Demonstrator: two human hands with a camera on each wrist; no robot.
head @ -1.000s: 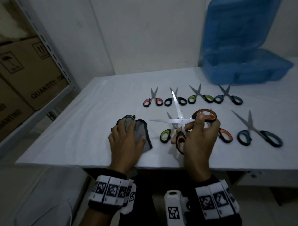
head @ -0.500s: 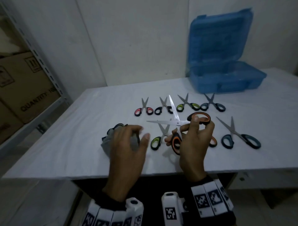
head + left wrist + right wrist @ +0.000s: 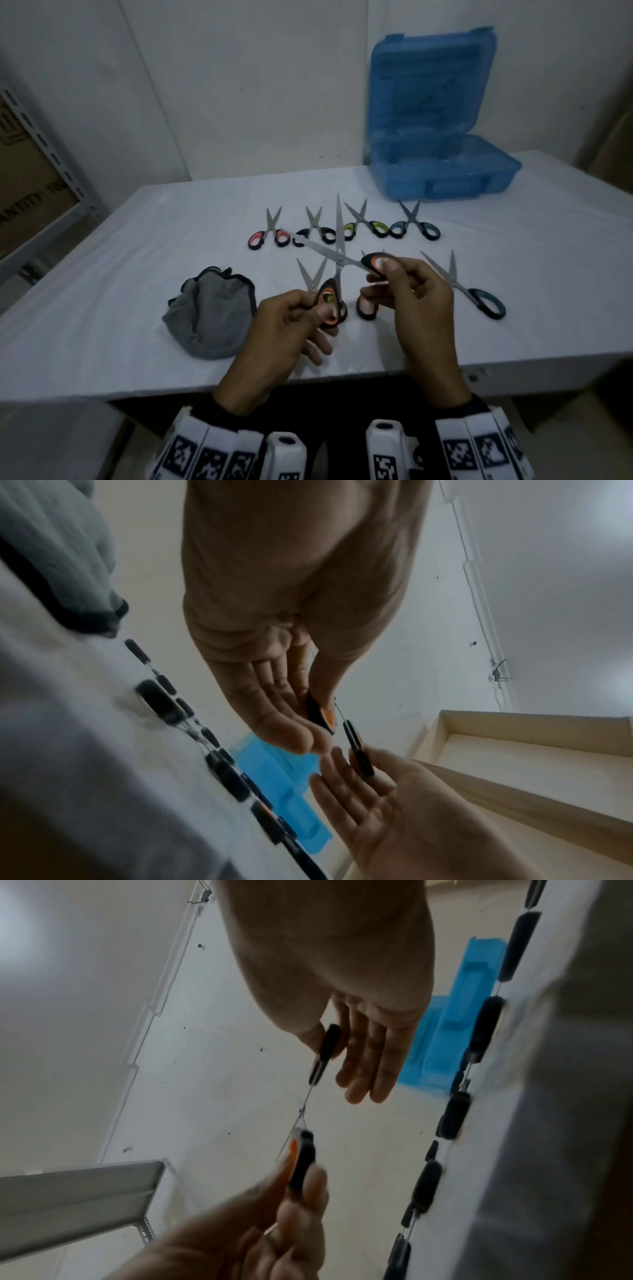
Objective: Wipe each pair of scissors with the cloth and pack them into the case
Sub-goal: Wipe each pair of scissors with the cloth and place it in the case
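Observation:
Orange-handled scissors point(image 3: 339, 260) hang above the white table point(image 3: 137, 257) with their blades spread wide. My left hand point(image 3: 291, 318) pinches the near handle loop point(image 3: 322, 718). My right hand point(image 3: 411, 291) pinches the far loop point(image 3: 323, 1047) between thumb and fingers. The grey cloth point(image 3: 212, 315) lies bunched on the table left of my left hand, untouched. The open blue case point(image 3: 442, 168) stands at the back right, its lid upright. Several more scissors lie in two rows, among them a red-handled pair point(image 3: 269, 234) and a teal-handled pair point(image 3: 469, 291).
A metal shelf rack with cardboard boxes point(image 3: 30, 178) stands at the left. The white wall point(image 3: 239, 85) backs the table. The table's front edge point(image 3: 342, 380) runs just below my hands.
My left hand has left the cloth and taken hold of the near handle of the orange scissors. The scissors have turned, with the blades now pointing away and to the left.

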